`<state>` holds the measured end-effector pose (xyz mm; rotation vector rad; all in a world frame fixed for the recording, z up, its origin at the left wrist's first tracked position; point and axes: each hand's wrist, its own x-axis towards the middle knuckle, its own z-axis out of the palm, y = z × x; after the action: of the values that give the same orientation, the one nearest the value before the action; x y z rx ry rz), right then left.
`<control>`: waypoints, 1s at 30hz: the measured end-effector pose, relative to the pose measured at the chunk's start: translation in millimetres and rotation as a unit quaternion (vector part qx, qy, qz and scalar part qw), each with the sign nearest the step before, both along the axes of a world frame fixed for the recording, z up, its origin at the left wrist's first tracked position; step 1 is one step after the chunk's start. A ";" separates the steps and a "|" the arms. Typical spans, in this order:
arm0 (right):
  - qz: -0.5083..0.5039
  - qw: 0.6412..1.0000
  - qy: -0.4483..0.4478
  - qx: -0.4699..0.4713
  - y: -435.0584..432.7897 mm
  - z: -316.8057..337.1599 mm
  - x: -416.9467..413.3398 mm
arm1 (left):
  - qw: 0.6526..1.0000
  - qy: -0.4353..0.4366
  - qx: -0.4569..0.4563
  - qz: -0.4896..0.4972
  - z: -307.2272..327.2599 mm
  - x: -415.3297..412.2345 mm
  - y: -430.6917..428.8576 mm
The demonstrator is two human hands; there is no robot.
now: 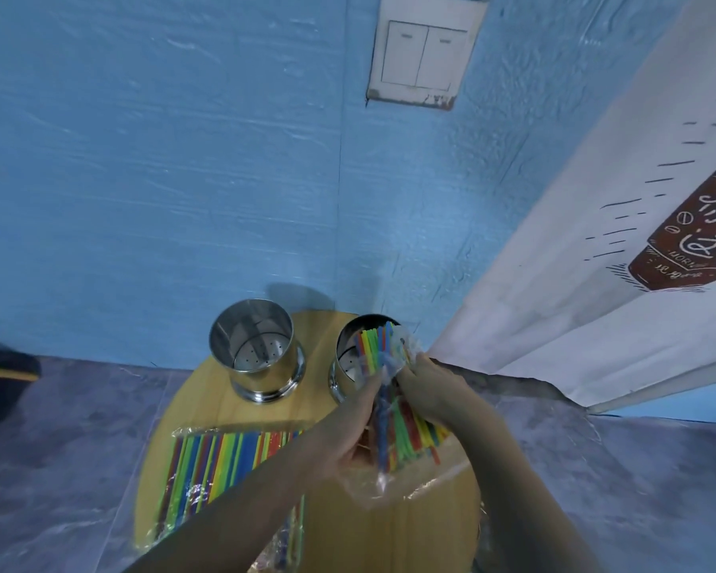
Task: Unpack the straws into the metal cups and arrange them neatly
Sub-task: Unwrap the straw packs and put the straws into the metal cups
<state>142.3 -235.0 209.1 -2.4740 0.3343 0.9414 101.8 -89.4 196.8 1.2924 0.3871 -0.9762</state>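
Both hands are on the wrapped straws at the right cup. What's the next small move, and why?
Probably slide the clear wrapper back off the straws with the right hand while the left hand steadies them: their tips already reach the mouth of the right cup, but plastic wraps them.

Pretty cramped on the right: the left hand [348, 432], right hand [426, 390] and the straw bundle [408, 432] they grip crowd over the right metal cup [346, 361], so its mouth is mostly blocked. The left metal cup [251, 349] is wide open on top. A bare strip of tabletop [317, 366] runs between the cups. The sealed straw packet [220, 461] fills the lower left, and the blue wall [182, 200] sits just behind.
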 end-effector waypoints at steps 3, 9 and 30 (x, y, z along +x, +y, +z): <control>-0.014 1.000 -0.005 0.023 0.7 -5.0 5.3 | 1.000 0.024 -0.003 -0.015 3.4 4.2 4.4; 0.047 0.999 0.020 0.007 8.9 7.4 2.0 | 0.998 0.053 0.006 -0.018 3.6 1.8 11.5; 0.079 0.988 0.131 0.014 12.8 42.2 23.2 | 0.990 0.106 0.057 -0.076 -18.7 22.1 19.9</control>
<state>165.4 -222.3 251.3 -2.3808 0.2100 1.3327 124.0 -69.5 178.1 1.3396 0.5211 -1.2411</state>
